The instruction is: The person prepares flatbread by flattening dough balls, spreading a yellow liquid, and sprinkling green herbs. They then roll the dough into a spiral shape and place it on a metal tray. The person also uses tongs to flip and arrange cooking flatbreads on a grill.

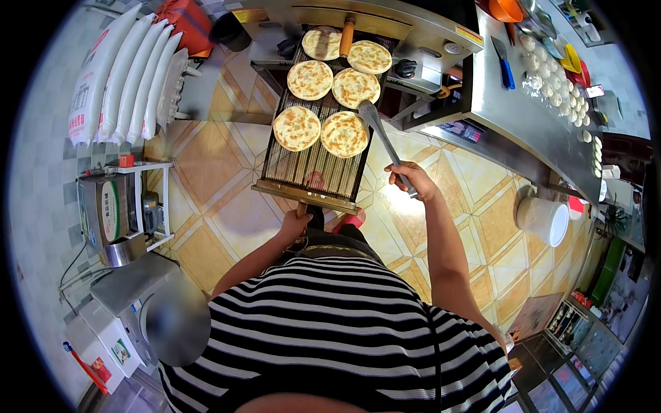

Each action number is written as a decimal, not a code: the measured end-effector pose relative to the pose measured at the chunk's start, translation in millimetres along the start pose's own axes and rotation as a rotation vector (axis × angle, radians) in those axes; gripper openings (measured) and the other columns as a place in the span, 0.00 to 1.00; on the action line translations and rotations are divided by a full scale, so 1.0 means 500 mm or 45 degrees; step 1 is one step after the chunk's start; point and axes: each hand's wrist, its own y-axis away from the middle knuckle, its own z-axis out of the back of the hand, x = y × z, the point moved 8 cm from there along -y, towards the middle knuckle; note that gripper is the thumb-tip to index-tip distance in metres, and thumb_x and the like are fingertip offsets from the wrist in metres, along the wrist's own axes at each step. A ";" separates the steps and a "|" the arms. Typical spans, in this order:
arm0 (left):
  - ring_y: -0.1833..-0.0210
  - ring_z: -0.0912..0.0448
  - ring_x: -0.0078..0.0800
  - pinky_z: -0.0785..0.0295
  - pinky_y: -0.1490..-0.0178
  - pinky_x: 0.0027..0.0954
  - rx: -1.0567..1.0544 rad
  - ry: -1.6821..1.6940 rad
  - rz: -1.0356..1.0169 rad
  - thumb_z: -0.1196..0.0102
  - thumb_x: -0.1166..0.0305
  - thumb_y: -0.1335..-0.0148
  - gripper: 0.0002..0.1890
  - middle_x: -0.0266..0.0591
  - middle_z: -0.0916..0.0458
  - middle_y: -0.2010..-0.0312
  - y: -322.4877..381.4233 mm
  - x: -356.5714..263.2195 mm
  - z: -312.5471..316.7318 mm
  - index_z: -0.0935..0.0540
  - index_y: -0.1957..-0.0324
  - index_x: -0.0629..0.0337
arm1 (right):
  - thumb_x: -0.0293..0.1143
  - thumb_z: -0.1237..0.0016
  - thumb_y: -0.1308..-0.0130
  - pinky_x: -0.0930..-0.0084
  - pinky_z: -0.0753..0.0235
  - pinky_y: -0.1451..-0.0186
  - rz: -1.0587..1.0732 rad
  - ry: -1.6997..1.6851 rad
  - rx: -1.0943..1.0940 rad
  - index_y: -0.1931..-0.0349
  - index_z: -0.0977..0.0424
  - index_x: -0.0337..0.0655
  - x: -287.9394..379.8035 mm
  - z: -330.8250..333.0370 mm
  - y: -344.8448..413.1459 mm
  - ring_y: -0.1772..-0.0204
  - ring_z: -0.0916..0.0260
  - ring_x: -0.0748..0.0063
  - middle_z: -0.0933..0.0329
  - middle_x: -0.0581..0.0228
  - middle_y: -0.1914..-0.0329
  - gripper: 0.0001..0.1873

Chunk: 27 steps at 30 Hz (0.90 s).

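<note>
My left hand [296, 225] is closed around the wooden handle [301, 209] at the front of a pulled-out oven rack [310, 173]. On the rack's wire mesh lie several round, browned flatbreads [345, 134], in two columns. Metal tongs [384, 137] are in my right hand [415, 179], held near their lower end. Their tip is at the lower right edge of a flatbread [356, 88] in the middle row; I cannot tell whether they touch it. Another wooden handle [347, 37] sticks out over the farthest breads.
The steel oven [423, 62] with black knobs stands ahead. A steel worktable [501, 103] at right carries a blue-handled knife [506, 72] and dough balls [545, 72]. A white bucket [542, 219] stands on the floor. Flour sacks [111, 77] and a machine [106, 211] line the left.
</note>
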 end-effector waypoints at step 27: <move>0.90 0.33 0.25 0.41 0.86 0.28 0.005 0.045 -0.111 0.43 0.67 0.45 0.13 0.35 0.32 0.90 -0.005 -0.010 0.003 0.29 0.78 0.64 | 0.34 0.50 0.44 0.75 0.30 0.83 -0.012 0.995 -0.451 0.71 0.29 0.27 0.149 0.017 -0.038 0.86 0.30 0.70 0.25 0.56 0.82 0.15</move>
